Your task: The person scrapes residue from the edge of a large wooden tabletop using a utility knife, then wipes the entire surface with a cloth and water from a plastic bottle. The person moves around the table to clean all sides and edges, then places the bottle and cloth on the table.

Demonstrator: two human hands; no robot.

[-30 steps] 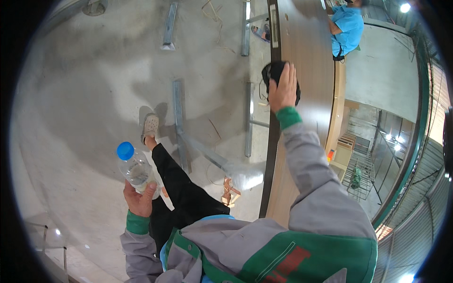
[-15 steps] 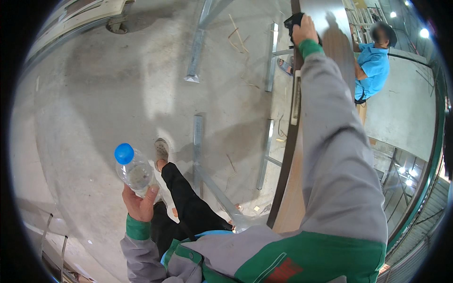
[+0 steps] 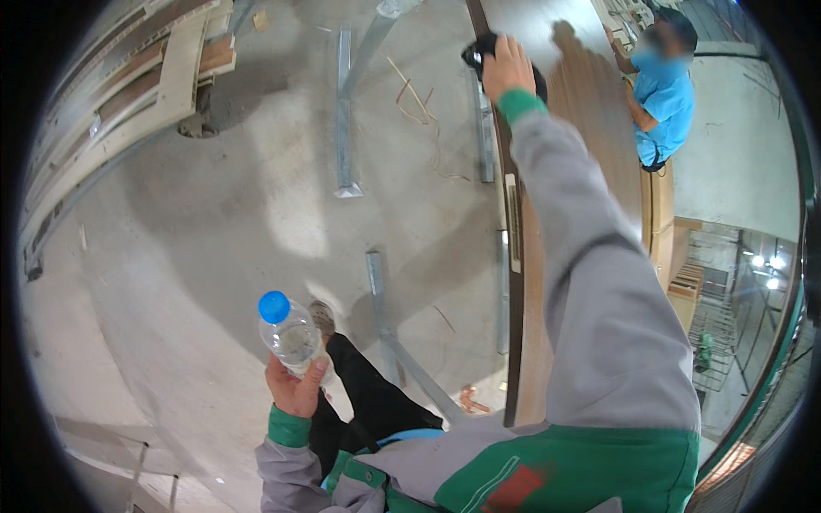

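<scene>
My left hand (image 3: 296,389) is wrapped round the lower part of a clear plastic bottle (image 3: 295,336) with a blue cap, held above the floor. Clear liquid seems to be inside it. With the right arm stretched far forward, my right hand (image 3: 510,67) presses a bunched black cloth (image 3: 484,53) against the near edge of a brown wood-grain door panel (image 3: 590,128). Part of the cloth hangs over that edge, and the palm hides some of it. A pale lock plate (image 3: 513,222) is set into the panel's edge, nearer to me.
Metal stand legs (image 3: 345,111) rest on the concrete floor beside the panel. Stacked boards (image 3: 162,77) lie at the far left. Across the panel stands a person (image 3: 665,103) in a blue shirt. Loose strips (image 3: 410,94) litter the floor.
The view has shifted, so the panel and the right hand appear further left. The bottle stays in my left hand and the right hand stays on the black cloth.
</scene>
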